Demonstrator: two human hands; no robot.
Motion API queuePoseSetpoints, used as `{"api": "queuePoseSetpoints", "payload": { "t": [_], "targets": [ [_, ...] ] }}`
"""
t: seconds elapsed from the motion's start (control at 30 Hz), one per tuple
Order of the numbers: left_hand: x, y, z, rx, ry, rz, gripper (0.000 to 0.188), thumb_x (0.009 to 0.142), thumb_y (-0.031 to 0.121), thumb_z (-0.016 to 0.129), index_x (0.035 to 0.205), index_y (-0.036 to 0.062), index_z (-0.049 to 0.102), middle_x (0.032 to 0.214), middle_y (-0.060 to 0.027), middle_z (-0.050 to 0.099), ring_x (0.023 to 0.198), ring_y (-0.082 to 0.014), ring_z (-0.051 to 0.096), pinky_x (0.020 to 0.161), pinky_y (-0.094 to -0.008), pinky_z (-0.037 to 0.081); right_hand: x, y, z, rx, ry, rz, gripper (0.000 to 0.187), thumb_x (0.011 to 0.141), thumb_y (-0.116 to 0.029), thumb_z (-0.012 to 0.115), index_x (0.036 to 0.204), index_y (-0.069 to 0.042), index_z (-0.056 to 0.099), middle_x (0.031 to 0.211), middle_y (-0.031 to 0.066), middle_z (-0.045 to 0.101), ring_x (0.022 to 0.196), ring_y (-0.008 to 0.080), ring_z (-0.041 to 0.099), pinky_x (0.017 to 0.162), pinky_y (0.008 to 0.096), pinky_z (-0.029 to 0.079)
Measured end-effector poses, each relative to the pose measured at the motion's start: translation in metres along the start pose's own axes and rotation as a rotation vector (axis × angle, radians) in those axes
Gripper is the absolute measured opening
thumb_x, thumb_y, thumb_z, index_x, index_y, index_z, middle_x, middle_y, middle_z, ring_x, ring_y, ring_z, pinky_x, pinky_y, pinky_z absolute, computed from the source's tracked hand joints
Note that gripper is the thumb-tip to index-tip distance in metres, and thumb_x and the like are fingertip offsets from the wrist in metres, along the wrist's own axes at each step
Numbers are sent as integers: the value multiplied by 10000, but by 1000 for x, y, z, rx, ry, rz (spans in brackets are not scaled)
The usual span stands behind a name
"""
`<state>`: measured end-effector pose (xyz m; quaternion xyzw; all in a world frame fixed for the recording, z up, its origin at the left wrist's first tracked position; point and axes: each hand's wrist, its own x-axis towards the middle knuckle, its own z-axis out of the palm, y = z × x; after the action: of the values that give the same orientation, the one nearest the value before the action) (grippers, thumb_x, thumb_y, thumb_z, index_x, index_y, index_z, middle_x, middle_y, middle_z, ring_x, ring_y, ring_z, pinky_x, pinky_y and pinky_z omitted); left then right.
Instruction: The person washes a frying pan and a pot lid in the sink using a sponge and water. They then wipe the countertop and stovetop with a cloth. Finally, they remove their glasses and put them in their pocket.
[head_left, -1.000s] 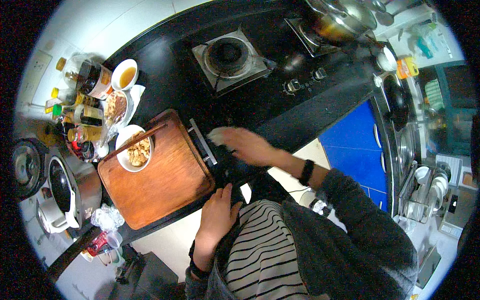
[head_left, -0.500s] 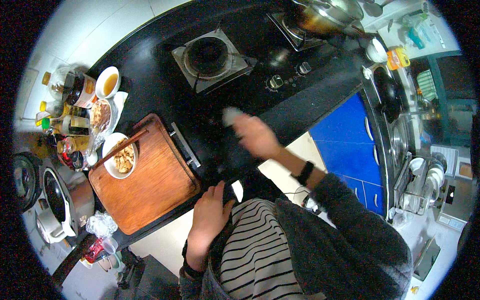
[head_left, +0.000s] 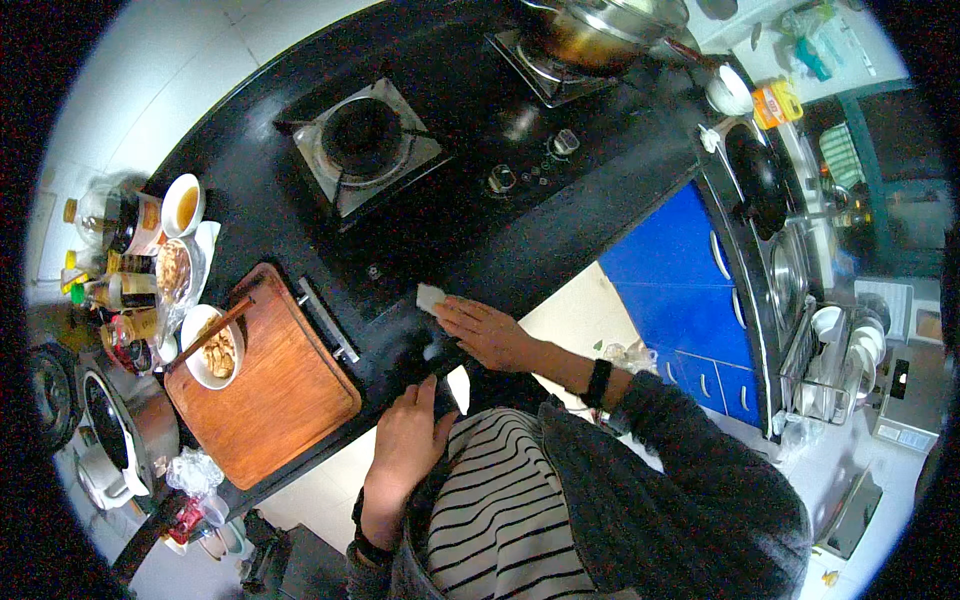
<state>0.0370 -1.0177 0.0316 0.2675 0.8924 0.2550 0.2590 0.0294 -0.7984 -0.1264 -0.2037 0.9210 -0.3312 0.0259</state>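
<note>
My right hand presses its fingertips onto a small folded white tissue, which lies against the black countertop in front of the stove; whether it is paper or cloth is hard to tell. Fingers stretched out, my left hand rests at the counter's near edge and holds nothing that I can see. To its left lies a wooden cutting board with a metal bar handle along its right side. A white bowl of brownish food pieces stands on the board, chopsticks across its rim.
Beyond my hands are a gas burner and stove knobs. A lidded pot occupies the far burner. Bottles and a bowl of brown liquid crowd the left. Blue cabinets and a dish rack are at right.
My right hand has swept the tissue across the counter toward me, nearer my left hand. My left hand stays at the edge. The whole view has shifted slightly.
</note>
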Motion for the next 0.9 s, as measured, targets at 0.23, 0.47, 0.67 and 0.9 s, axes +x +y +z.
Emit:
{"api": "queuePoseSetpoints", "payload": {
  "t": [0.23,0.47,0.67,0.9],
  "targets": [
    [16,16,6,-2,-2,-41,495,763,170,645,1169,-47,463,929,-202,570,847,-351,584,727,-401,490,-50,180,-159,-381,415,194,318,850,-34,450,1159,-3,520,1151,190,541,1044,347,517,933,413,390],
    [40,23,23,-4,28,-81,483,784,206,632,1164,-43,469,948,-213,573,871,-359,586,733,-405,493,-32,121,-81,496,510,559,277,923,-137,461,1181,-48,508,1150,72,539,1059,183,488,952,316,352],
    [60,29,29,26,20,-143,490,786,230,632,1163,-40,473,977,-225,575,873,-366,591,731,-414,497,-32,113,-108,-40,-234,-206,412,867,-83,443,1278,-93,446,1363,134,392,1259,276,377,1045,347,319],
    [63,31,31,-20,23,-251,503,767,215,651,1166,-33,472,996,-228,575,876,-368,593,729,-419,500,-31,185,-244,-365,196,-90,290,791,37,511,1060,-24,600,1217,111,545,1089,270,549,891,321,475]
  ]
}}
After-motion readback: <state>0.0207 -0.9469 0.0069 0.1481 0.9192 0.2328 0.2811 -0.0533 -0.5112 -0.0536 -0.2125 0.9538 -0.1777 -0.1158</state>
